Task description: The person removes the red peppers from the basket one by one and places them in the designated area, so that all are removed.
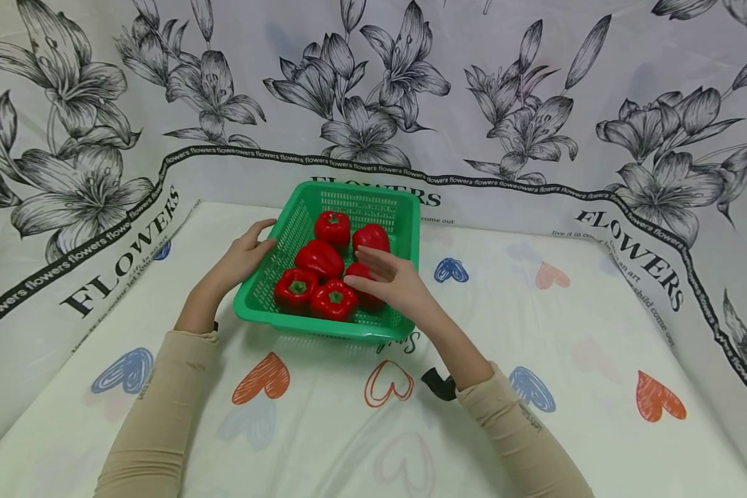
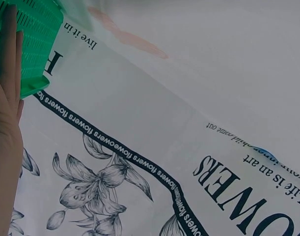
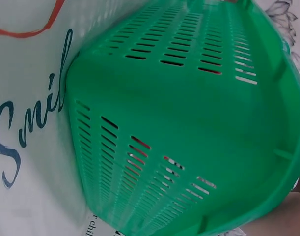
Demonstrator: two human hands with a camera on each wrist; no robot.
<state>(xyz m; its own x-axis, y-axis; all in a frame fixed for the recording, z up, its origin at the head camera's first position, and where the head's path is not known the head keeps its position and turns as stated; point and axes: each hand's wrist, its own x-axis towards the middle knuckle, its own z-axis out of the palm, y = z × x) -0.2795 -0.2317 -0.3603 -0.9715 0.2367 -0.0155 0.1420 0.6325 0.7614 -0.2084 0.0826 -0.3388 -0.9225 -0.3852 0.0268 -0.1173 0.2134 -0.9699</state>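
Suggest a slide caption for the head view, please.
Left grip at one side of the green basket, right grip over its red peppers.

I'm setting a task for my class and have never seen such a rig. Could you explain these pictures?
There is no machine here, just a person's left hand and right hand, both bare. The wide picture comes from a camera on the head; the other two come from cameras on each wrist. A green basket sits on the heart-printed cloth, with six red peppers showing inside. The left hand touches the basket's side. The right hand is over the peppers, but whether it grips one is unclear.
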